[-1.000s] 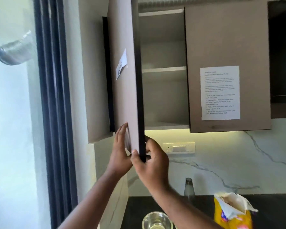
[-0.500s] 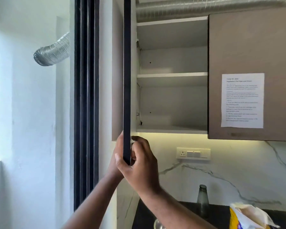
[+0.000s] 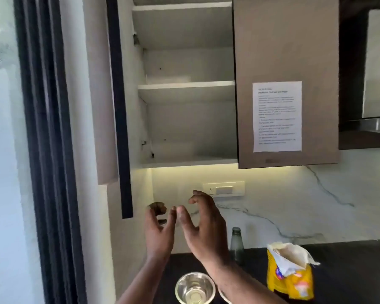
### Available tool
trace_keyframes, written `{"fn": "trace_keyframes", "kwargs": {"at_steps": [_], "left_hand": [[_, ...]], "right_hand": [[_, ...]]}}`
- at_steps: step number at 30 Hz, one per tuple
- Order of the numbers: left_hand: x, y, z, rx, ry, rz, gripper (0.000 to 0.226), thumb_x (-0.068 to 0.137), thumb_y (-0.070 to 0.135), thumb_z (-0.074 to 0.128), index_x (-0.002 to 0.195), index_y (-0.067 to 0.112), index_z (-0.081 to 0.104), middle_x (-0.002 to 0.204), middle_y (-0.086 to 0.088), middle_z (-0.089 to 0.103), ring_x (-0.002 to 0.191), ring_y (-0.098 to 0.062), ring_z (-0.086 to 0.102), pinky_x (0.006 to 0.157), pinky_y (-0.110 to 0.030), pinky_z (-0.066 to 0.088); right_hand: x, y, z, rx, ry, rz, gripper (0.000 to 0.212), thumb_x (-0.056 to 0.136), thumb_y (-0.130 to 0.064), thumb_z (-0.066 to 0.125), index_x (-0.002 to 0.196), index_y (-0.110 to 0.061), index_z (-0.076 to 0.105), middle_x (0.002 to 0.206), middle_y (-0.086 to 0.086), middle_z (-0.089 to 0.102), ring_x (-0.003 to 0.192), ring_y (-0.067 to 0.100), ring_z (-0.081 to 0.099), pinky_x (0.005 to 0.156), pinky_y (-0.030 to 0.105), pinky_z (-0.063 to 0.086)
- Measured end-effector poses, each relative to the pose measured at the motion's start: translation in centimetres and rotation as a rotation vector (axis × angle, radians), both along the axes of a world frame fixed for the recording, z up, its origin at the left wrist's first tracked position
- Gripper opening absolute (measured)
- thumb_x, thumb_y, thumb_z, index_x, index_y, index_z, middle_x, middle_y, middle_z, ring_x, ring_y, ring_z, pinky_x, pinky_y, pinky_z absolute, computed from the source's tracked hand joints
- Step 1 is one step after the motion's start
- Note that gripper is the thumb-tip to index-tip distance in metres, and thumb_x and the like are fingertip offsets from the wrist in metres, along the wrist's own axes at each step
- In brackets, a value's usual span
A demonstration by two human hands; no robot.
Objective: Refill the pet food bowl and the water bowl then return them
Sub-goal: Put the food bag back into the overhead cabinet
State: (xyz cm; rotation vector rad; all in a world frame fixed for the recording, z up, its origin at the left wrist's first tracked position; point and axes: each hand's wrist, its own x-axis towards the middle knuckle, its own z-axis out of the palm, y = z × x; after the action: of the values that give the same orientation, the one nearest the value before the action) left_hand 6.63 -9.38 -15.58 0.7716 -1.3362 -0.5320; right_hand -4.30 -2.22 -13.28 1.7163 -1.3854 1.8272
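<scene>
A steel bowl (image 3: 195, 288) holding clear water stands on the dark counter (image 3: 349, 270) at the bottom centre. The rim of a second bowl (image 3: 223, 296) peeks out from under my right forearm. An open yellow pet food bag (image 3: 291, 275) stands upright to the right. My left hand (image 3: 158, 229) and my right hand (image 3: 203, 227) hover side by side above the bowls, below the wall cabinet, fingers spread and holding nothing. The left cabinet door (image 3: 119, 106) stands fully open, edge-on to me, showing two bare shelves (image 3: 185, 89).
A glass bottle (image 3: 237, 242) stands against the marble backsplash behind my right hand. The right cabinet door (image 3: 287, 51) is shut, with a printed sheet (image 3: 277, 116) taped on it. A switch plate (image 3: 224, 189) sits under the cabinet. A dark window frame (image 3: 46, 150) runs down the left.
Both hands have let go of the cabinet door's lower edge and dropped down and right. The door stays swung fully open. The view has tilted down, showing the bowl and bag.
</scene>
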Motion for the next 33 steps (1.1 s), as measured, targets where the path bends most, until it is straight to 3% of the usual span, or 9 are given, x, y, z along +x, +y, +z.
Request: {"fn": "trace_keyframes", "kwargs": {"at_steps": [3,7,9,15,18,21,24,28,33], "left_hand": [[-4.1,-1.5,-0.7,0.021,-0.096,-0.128,0.051,0.076,0.063,0.061,0.114,0.030,0.054,0.113,0.007,0.063,0.106,-0.009,0.062,0.086,-0.034,0.053],[-10.7,-4.2,-2.9,0.059,-0.272,-0.265,0.064,0.075,0.062,0.062,0.129,0.030,0.051,0.127,0.005,0.060,0.118,-0.010,0.058,0.093,-0.035,0.052],[-14.2,-5.4,-4.3,0.098,-0.358,-0.338,0.074,0.076,0.061,0.065,0.139,0.025,0.048,0.135,0.005,0.057,0.123,-0.011,0.055,0.100,-0.037,0.050],[-25.8,-8.8,-10.1,0.282,-0.564,-0.585,0.078,0.084,0.015,0.081,0.149,0.022,0.038,0.146,0.007,0.046,0.132,-0.011,0.045,0.110,-0.032,0.040],[-29.6,-10.7,-13.6,0.419,-0.646,-0.691,0.094,0.076,0.009,0.081,0.154,0.023,0.030,0.158,0.001,0.036,0.146,-0.017,0.032,0.120,-0.039,0.031],[-31.9,-11.5,-16.3,0.556,-0.685,-0.739,0.106,0.068,0.000,0.076,0.157,0.021,0.023,0.164,-0.006,0.028,0.154,-0.021,0.022,0.125,-0.043,0.024],[-34.7,-13.1,-19.6,0.668,-0.731,-0.750,0.111,0.072,-0.019,0.070,0.160,0.020,0.014,0.167,-0.012,0.020,0.155,-0.025,0.018,0.124,-0.041,0.024],[-37.0,-14.9,-22.7,0.777,-0.802,-0.791,0.119,0.071,-0.013,0.077,0.161,0.025,0.008,0.166,-0.009,0.020,0.154,-0.027,0.020,0.120,-0.038,0.028],[-39.3,-17.4,-25.1,0.832,-0.904,-0.869,0.122,0.061,0.014,0.088,0.155,0.031,0.013,0.151,0.005,0.039,0.143,-0.020,0.037,0.116,-0.041,0.041]], "right_hand": [[-4.8,-0.4,-1.8,0.077,-0.032,-0.071,0.067,0.092,-0.079,0.039,0.128,-0.026,0.057,0.132,-0.013,0.062,0.120,0.006,0.059,0.092,0.018,0.048],[-12.5,-1.5,-5.3,0.214,-0.081,-0.153,0.067,0.089,-0.075,0.048,0.138,-0.031,0.049,0.142,-0.012,0.056,0.127,0.010,0.055,0.097,0.030,0.053],[-16.4,-2.1,-7.4,0.264,-0.095,-0.201,0.070,0.088,-0.073,0.051,0.141,-0.028,0.047,0.144,-0.007,0.055,0.131,0.012,0.052,0.098,0.025,0.049],[-28.5,-3.7,-15.0,0.463,-0.158,-0.298,0.079,0.082,-0.065,0.065,0.144,-0.020,0.045,0.143,0.002,0.055,0.130,0.021,0.053,0.099,0.029,0.048],[-33.0,-4.0,-18.7,0.567,-0.185,-0.309,0.083,0.078,-0.064,0.073,0.144,-0.023,0.043,0.142,-0.001,0.054,0.130,0.020,0.052,0.101,0.028,0.047],[-36.2,-3.4,-21.2,0.616,-0.211,-0.310,0.087,0.070,-0.063,0.079,0.141,-0.031,0.040,0.144,-0.008,0.049,0.131,0.016,0.048,0.100,0.038,0.053],[-39.9,-3.9,-23.9,0.721,-0.215,-0.360,0.108,0.065,-0.066,0.084,0.150,-0.030,0.027,0.155,-0.005,0.038,0.139,0.018,0.040,0.104,0.041,0.052],[-43.1,-4.3,-26.7,0.835,-0.326,-0.367,0.129,0.063,-0.068,0.085,0.160,-0.026,0.012,0.165,0.002,0.025,0.150,0.022,0.031,0.111,0.042,0.046],[-46.5,-6.0,-29.6,0.986,-0.448,-0.317,0.140,0.062,-0.059,0.091,0.164,-0.023,0.002,0.170,0.004,0.017,0.155,0.026,0.023,0.117,0.045,0.037]]}}
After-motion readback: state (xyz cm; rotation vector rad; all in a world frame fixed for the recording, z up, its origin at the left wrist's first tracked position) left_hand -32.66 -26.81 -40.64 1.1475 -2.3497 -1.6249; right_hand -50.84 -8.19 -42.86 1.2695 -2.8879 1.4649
